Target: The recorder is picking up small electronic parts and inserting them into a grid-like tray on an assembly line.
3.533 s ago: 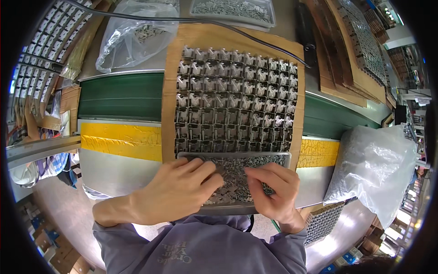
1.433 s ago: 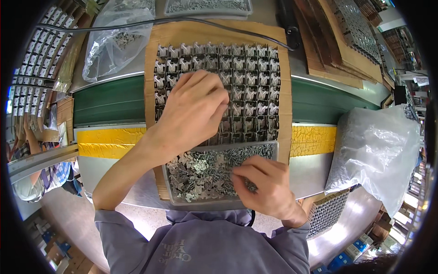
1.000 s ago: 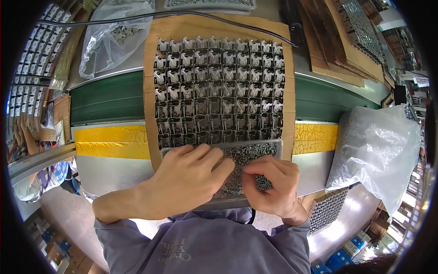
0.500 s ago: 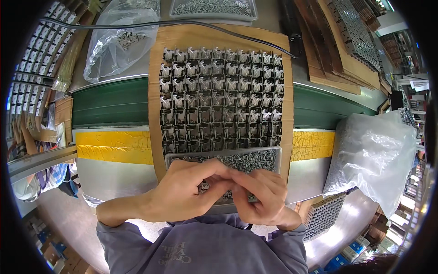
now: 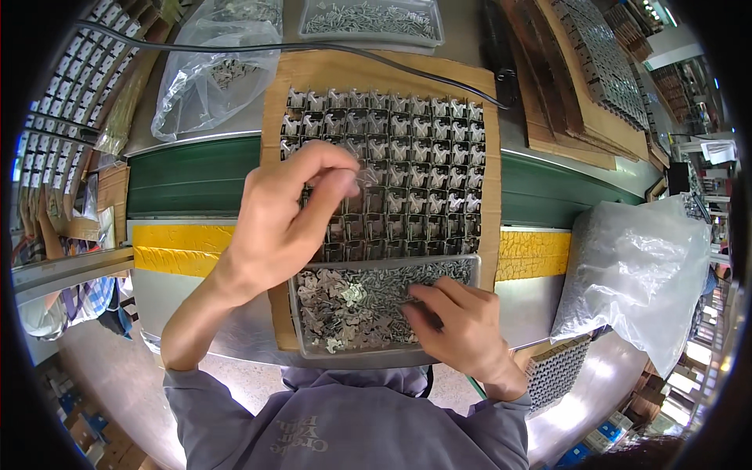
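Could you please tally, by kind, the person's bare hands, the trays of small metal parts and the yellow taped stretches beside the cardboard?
Bare hands: 2 (left hand, right hand)
Trays of parts: 2 (near tray, far tray)
Yellow taped stretches: 2 (left stretch, right stretch)
Total: 6
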Motion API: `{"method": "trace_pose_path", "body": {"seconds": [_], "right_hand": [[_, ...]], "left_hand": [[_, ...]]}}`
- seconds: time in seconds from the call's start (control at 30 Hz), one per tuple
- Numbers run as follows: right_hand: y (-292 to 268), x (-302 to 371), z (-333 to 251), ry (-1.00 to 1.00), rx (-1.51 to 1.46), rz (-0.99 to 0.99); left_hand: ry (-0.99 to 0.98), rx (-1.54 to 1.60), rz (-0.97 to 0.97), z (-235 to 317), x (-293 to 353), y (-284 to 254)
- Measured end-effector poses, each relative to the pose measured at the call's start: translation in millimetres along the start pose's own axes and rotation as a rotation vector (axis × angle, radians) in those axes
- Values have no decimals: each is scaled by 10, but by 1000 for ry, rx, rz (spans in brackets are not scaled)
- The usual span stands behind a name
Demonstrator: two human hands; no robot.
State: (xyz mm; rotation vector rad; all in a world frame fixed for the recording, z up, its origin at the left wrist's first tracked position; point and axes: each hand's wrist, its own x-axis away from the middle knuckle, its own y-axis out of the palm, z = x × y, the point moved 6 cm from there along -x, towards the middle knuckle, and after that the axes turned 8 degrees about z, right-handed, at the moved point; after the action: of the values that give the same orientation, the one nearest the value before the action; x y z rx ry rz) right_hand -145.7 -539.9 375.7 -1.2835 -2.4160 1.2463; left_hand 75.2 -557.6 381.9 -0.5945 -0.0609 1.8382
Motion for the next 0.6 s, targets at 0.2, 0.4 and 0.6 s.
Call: {"method": "trace_pose_path", "body": {"seconds": [0.2, 0.4, 0.6], "right_hand": [[9, 12, 5, -58, -110, 70], [-30, 36, 70, 20, -240, 124], [-47, 12, 27, 93, -262, 34]], "left_hand": [[272, -405, -167, -89, 36, 294], [337, -447, -138, -44, 54, 324], [385, -485, -93, -28, 50, 304]]}}
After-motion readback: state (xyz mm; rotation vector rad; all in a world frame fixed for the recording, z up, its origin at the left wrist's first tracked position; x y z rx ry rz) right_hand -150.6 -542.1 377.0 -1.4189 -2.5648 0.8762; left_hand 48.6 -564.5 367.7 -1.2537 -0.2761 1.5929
